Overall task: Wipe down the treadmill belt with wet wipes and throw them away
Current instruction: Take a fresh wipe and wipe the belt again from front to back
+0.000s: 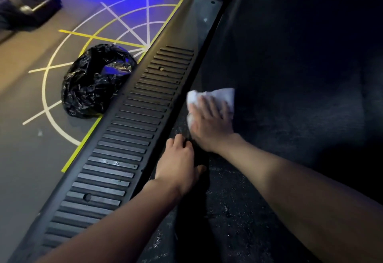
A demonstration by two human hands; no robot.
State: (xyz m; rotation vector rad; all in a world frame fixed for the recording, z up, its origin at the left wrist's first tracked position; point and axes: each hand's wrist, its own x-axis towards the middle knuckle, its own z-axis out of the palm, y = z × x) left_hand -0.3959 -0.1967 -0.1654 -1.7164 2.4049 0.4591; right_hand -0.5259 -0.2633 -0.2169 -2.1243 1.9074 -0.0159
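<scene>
Just inside the ribbed side rail (132, 130), along which the treadmill belt (290, 96) runs, the right hand (209, 121) presses the wet wipe (215, 94) down with flat fingers, while the left hand (178, 163) rests empty at the rail's edge, nearer the bin bag (91, 84) lying beyond the rail.

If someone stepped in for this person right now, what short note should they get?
Right hand: flat on the white wet wipe, pressing it on the treadmill belt near its left edge.
Left hand: rests at the belt's edge beside the ribbed side rail; its grip is unclear.
Black rubbish bag: open on the floor, left of the rail.
Done: wiping under way. Left: finish the belt, bin the wipe.
</scene>
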